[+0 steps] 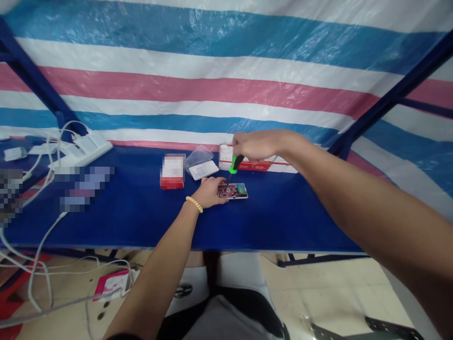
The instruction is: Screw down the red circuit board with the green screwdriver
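Observation:
A small opened device with a red and green circuit board (233, 191) lies on the blue table (141, 217). My left hand (211, 191) rests against its left end, fingers curled on the device to steady it. My right hand (255, 145) is closed around a screwdriver with a green handle (234, 164), held upright above the device with its thin tip down on the board. A yellow bead bracelet sits on my left wrist.
A red and white box (247, 163) and a clear bag with a white cover (202, 166) lie behind the device. A white power strip (83, 148) with cables sits at the left. Blue frame bars cross both sides.

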A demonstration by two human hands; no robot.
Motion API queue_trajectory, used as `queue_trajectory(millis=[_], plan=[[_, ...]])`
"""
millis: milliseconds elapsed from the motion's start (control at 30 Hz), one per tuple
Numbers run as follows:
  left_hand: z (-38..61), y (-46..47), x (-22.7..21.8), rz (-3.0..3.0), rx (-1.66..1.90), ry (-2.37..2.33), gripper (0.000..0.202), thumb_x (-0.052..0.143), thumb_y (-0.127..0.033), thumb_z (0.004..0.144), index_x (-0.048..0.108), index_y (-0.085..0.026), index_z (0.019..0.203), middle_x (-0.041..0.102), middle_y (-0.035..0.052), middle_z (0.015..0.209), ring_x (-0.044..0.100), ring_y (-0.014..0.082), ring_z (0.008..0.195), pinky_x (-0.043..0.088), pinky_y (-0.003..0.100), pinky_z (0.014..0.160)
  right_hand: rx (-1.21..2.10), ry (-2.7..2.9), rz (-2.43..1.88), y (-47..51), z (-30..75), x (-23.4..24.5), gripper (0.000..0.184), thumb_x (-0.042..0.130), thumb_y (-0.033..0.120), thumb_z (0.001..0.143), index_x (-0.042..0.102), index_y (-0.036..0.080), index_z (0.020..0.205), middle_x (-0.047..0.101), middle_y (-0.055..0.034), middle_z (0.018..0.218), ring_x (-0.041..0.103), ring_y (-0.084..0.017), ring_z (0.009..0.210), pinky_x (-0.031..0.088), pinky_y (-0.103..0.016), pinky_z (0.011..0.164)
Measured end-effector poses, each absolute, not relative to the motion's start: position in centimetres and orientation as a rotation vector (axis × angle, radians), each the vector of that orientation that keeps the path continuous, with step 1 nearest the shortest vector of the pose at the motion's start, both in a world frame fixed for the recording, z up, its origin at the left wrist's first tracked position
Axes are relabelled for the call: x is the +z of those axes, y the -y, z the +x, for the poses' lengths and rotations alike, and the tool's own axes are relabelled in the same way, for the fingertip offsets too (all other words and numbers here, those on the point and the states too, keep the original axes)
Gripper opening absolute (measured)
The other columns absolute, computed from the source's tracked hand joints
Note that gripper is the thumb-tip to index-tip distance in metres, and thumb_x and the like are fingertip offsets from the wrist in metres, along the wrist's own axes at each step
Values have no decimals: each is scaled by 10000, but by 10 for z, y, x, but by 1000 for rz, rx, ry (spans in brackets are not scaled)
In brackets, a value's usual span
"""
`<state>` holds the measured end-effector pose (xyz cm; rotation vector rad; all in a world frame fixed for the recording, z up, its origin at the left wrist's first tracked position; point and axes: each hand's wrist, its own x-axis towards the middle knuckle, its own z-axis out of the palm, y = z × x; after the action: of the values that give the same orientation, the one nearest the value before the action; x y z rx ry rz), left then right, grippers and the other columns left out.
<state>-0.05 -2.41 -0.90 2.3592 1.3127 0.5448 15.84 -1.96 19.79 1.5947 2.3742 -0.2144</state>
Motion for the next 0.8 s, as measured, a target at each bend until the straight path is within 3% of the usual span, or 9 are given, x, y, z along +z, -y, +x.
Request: queue_trajectory(millis=[100,267,367,467,533,700,800], plan=[[-1,24,-10,2365,557,-1308,724,768,-390,671,520,-118,1295,640,131,1203,553,316,1151,337,450,1037,-140,-2407,1569,22,159,197,542,416,510,895,568,143,1265,706,-132,923,632,-238,736,414,-333,659],[-2,24,-10,2372,546,-1298,695,760,-382,679,530,-123,1282,638,127,1212,551,316,1156,346,451,1023,220,-2399,1662,23,154,193,641,312,609,908,674,114,1095,677,-217,1008,634,-347,932,438,-408,734],[-1,24,-9,2380,555,-1300,675,758,-376,680,547,-115,1265,651,123,1180,561,311,1132,359,445,1008,-87,-2419,1634,20,157,196,606,286,576,925,670,143,1102,700,-164,938,649,-294,855,449,-378,707],[-1,24,-9,2379,555,-1297,678,757,-386,676,551,-124,1267,646,121,1202,549,317,1157,357,448,1016,-460,-2411,1516,16,161,197,482,379,480,922,592,177,1230,714,-98,889,646,-217,746,448,-318,654],[-1,24,-9,2375,551,-1298,686,759,-393,671,553,-129,1270,640,123,1216,540,326,1176,354,453,1022,-383,-2429,1502,16,161,196,470,415,459,914,576,165,1245,712,-107,914,643,-211,748,444,-311,653],[-1,23,-10,2395,567,-1276,598,756,-387,678,605,-150,1206,660,113,1175,559,323,1142,365,458,994,181,-2427,1673,20,149,194,687,294,663,894,681,118,1052,677,-207,996,631,-323,944,452,-383,740],[-2,22,-12,2419,577,-1247,506,753,-389,684,641,-174,1128,671,97,1144,569,312,1119,371,452,970,8,-2385,1681,20,148,197,728,223,683,893,692,149,1049,692,-175,913,641,-300,857,452,-385,720]])
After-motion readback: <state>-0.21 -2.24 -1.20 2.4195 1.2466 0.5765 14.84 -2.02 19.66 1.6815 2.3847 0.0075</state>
